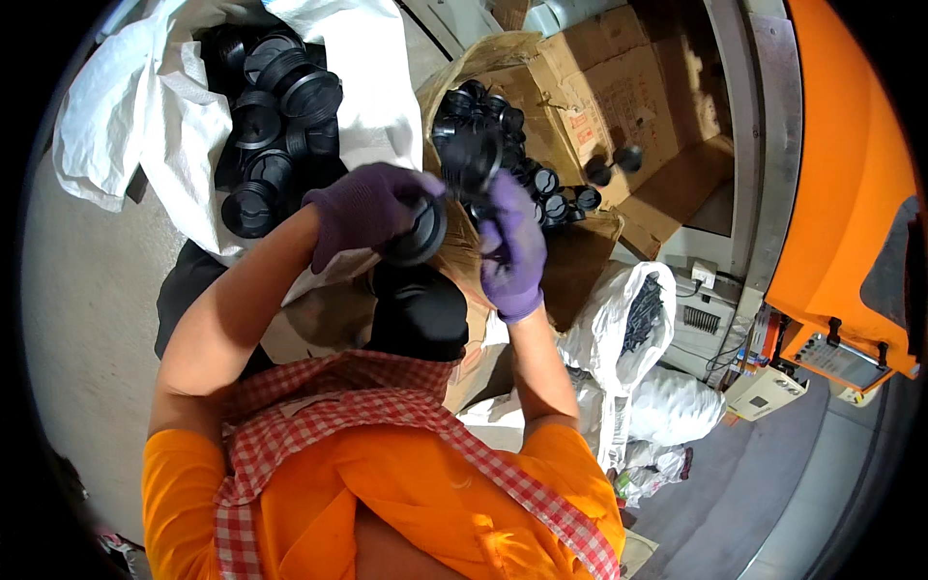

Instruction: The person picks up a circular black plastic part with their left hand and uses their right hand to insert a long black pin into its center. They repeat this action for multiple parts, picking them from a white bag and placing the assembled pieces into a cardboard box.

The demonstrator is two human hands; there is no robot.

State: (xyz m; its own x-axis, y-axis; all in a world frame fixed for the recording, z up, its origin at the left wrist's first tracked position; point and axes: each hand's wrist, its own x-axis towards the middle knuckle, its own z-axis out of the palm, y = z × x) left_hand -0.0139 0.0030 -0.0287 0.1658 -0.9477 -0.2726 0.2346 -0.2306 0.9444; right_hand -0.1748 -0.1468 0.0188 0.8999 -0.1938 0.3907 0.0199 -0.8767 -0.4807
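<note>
My left hand, in a purple glove, is closed round a black round plastic cap above my lap. My right hand, gloved the same way, is raised beside the cardboard box, its fingers bent. At its fingertips is another black plastic part, smeared by motion, which seems gripped there. Left of my hands, an open white woven sack holds several black threaded caps. Beyond my right hand, many smaller-looking black caps lie in the open cardboard box.
Two black pieces show against the box's inner flap. To the right stand a white sack of dark parts and white bundles. An orange machine with a control panel rises at the far right.
</note>
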